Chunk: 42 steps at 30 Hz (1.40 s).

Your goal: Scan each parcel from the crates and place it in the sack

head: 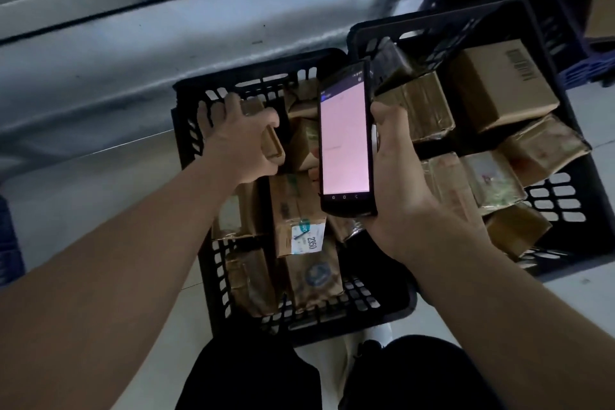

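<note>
Dim, bluish light (edges warped)

White label point(307, 240) on parcel point(293, 206) in near crate point(253, 76): "2350" in black, sideways; teal letters "on" beside it, rest of word cut off. Box point(492, 93) in far crate point(432, 18): printed barcode point(519, 65), digits illegible. Scanner point(346, 140) screen: lit pale pink, text lines too small to read. Round blue logo point(317, 273) on lower parcel point(309, 296): lettering blurred.

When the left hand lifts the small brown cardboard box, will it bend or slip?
Probably stiff: the small brown cardboard box shows square edges. Likely light, since the left hand alone grips it. Matte cardboard should hardly slip.
</note>
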Motion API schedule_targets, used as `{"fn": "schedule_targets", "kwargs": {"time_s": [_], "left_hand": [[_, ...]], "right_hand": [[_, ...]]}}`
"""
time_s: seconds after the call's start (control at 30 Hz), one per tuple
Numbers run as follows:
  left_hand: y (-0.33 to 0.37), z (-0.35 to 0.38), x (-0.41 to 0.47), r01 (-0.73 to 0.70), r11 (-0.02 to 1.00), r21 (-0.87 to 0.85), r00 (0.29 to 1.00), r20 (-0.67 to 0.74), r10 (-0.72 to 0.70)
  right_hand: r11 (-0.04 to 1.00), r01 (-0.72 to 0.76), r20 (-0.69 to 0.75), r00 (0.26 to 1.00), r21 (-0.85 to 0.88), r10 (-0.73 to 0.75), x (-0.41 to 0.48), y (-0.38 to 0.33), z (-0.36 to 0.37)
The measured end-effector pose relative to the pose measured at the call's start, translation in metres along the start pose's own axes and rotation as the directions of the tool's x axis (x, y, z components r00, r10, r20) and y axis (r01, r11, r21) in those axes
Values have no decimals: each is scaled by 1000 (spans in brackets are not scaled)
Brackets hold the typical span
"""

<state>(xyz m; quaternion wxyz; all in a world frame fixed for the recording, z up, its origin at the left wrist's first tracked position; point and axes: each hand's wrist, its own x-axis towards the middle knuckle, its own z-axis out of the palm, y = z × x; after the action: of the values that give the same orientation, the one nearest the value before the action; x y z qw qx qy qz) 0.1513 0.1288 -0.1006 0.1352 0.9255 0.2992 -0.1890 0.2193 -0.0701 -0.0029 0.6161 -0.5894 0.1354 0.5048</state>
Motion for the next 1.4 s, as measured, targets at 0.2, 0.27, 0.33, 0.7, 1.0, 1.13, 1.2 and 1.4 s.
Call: {"fn": "schedule_targets", "kwargs": {"time_s": [0.2, 0.27, 0.33, 0.7, 1.0, 1.13, 1.2, 1.4], "left_hand": [[-4, -41, -23, 248, 913, -325, 955, -76, -286], [-8, -64, -36, 303, 816, -492, 933, -20, -359], [-8, -91, -53, 323, 673, -665, 917, 43, -397], [1, -226, -158, 508, -186, -841, 802, 540, -254], [-10, -311, -257, 464, -395, -793, 857, 515, -27], [-9, -359, -306, 408, -421, -810, 898, 440, 24], [-4, -381, -331, 392, -421, -818, 911, 410, 53], [16, -440, -416, 259, -495, -830, 962, 265, 58]], "right_hand": [[996, -59, -50, 997, 65, 62, -26, -5, 6], [995, -64, -72, 995, 71, 69, -43, -11, 13], [993, -65, -78, 994, 100, 73, -66, -21, 20], [978, 21, -1, 1000, 206, -21, -215, -94, 84], [992, 75, -5, 997, 104, -74, -349, -121, 124], [990, 114, 70, 990, 86, -121, -413, -138, 133], [988, 127, 105, 985, 89, -137, -444, -147, 136], [982, 182, 202, 961, 54, -190, -533, -165, 138]]}}
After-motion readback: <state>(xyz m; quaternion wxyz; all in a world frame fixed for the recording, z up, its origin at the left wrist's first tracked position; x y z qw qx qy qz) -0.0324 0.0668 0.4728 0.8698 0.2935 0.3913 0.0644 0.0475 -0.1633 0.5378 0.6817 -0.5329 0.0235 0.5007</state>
